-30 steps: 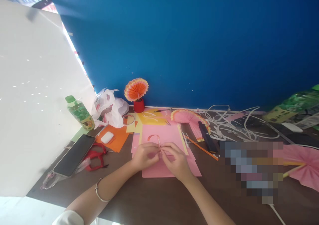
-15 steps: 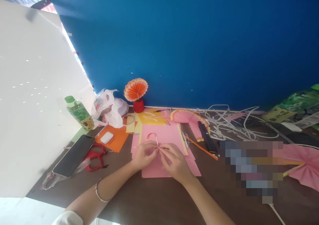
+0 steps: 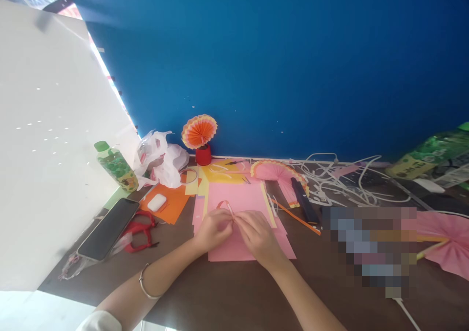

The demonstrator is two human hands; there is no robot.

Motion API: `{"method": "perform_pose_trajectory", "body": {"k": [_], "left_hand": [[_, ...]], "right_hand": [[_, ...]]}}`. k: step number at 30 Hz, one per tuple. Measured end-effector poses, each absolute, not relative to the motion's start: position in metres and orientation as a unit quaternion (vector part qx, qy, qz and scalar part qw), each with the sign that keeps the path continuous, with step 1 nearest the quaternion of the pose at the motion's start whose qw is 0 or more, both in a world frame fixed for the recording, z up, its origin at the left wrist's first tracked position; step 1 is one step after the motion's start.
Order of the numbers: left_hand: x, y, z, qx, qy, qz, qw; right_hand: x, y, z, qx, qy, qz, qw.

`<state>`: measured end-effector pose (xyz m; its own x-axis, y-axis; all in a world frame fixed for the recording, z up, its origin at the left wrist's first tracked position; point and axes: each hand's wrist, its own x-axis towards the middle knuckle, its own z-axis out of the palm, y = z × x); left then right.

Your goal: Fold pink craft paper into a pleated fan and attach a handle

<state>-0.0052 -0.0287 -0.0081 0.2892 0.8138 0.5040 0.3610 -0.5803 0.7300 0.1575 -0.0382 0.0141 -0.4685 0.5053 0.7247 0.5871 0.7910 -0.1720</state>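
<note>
On my feed I saw a curled strip (image 3: 230, 208) of orange-red and pale pink over pink sheets (image 3: 249, 253). Toward the desk's (image 3: 205, 292) back edge, a pleated rosette (image 3: 200, 131) showed orange ringed in pink and yellow, its pot (image 3: 203, 156) red.

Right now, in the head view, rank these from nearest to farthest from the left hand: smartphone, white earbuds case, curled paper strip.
From the left hand:
1. Curled paper strip: at its fingertips.
2. White earbuds case: to its left, on orange paper.
3. Smartphone: farther left.
</note>
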Motion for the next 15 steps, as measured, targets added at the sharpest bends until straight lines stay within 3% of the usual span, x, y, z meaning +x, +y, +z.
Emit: {"method": "perform_pose_trajectory", "body": {"k": [6, 15], "left_hand": [[-0.005, -0.030, -0.012, 0.795, 0.393, 0.432, 0.164], [-0.002, -0.032, -0.010, 0.788, 0.396, 0.444, 0.159]], "right_hand": [[0.161, -0.040, 0.022, -0.301, -0.881, -0.171, 0.322], [0.160, -0.040, 0.026, -0.292, -0.889, -0.170, 0.309]]}}
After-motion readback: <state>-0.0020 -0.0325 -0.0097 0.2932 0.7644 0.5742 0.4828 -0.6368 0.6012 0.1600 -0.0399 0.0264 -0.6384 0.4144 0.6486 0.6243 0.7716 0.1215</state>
